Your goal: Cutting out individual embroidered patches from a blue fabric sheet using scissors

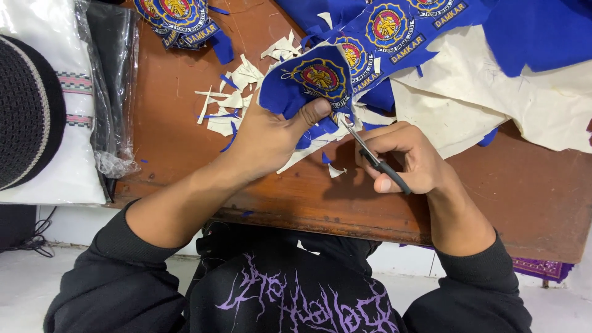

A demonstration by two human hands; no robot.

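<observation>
Closest, sleeves: black, soft knit, both forearms reaching over the near edge of the table (pixel 505 203).
Right hand (pixel 410 157): fingers curled together around the black handles of the scissors (pixel 370 154), thumb pressed on top; the thin metal blades pointed up and left toward the patch.
Left hand (pixel 271 135): thumb and fingers clamped on the blue patch (pixel 308 83), thumb on its lower edge, the other fingers hidden beneath the cloth.
Patch position: held just above the table, touching the left thumb, the scissor tips at its lower right edge.
Patch make: blue felt-like cloth, roughly shield-shaped, with a round embroidered emblem in yellow and red.
Table: brown wood, scuffed, worn rim.
Scraps (pixel 237 98): small white and blue offcuts, jagged, scattered just left of the patch.
Farther right: a strip of uncut patches (pixel 394 28) on cream backing fabric (pixel 493 98).
Far left: finished patches (pixel 179 18) stacked; a dark knitted cap (pixel 28 111) on folded white cloth in clear plastic.
</observation>
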